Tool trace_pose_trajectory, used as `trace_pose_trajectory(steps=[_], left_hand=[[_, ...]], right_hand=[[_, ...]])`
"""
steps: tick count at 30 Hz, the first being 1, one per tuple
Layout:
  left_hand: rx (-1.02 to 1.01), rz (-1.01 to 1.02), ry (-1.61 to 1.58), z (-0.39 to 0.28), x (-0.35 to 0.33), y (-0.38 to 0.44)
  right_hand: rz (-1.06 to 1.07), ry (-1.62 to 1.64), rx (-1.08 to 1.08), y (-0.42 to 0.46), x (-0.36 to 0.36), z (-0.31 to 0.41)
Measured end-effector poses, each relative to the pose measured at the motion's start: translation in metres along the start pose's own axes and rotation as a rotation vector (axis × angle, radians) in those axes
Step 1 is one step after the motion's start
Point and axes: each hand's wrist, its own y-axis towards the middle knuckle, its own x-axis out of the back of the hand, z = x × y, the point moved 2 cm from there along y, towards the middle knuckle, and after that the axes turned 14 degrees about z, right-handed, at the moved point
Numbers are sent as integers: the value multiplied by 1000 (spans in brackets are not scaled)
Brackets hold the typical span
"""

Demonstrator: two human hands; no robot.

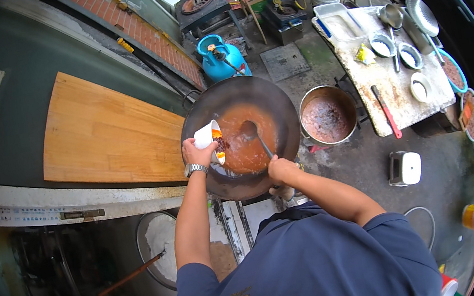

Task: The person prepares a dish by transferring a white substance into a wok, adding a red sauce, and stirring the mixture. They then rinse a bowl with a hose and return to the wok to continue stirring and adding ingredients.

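A large dark wok (237,88) stands before me, holding a reddish-brown liquid (243,156). My left hand (201,153) grips a white bowl (204,137), tilted on its side over the wok's left part. Orange-red oil and a dark, chunky paste (221,145) show at the bowl's mouth. In my right hand (284,168) is the handle of a metal ladle (265,144). The ladle's head rests in the liquid near the middle of the wok, partly sunk.
Left of the wok lies a wooden board (110,130). A blue gas cylinder (224,60) stands behind it. To the right are a deep metal pot (328,116) with pinkish-brown contents, a worktable (386,89) with bowls and utensils, and a small stool (405,168).
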Motion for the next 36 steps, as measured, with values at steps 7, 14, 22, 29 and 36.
trace_pose_trajectory(steps=[7,14,22,29,36], left_hand=[[102,13,-191,18,-6,0],[153,2,-294,55,-8,-3],[239,67,-558,72,-11,-6],[328,93,-669,97,-9,-27],[363,171,-703,104,-11,-24]], right_hand=[[408,168,101,12,25,9],[315,-274,17,-22,18,3],[177,-82,102,20,16,7],[370,-261,99,-20,15,-8],[240,-187,10,6,27,11]])
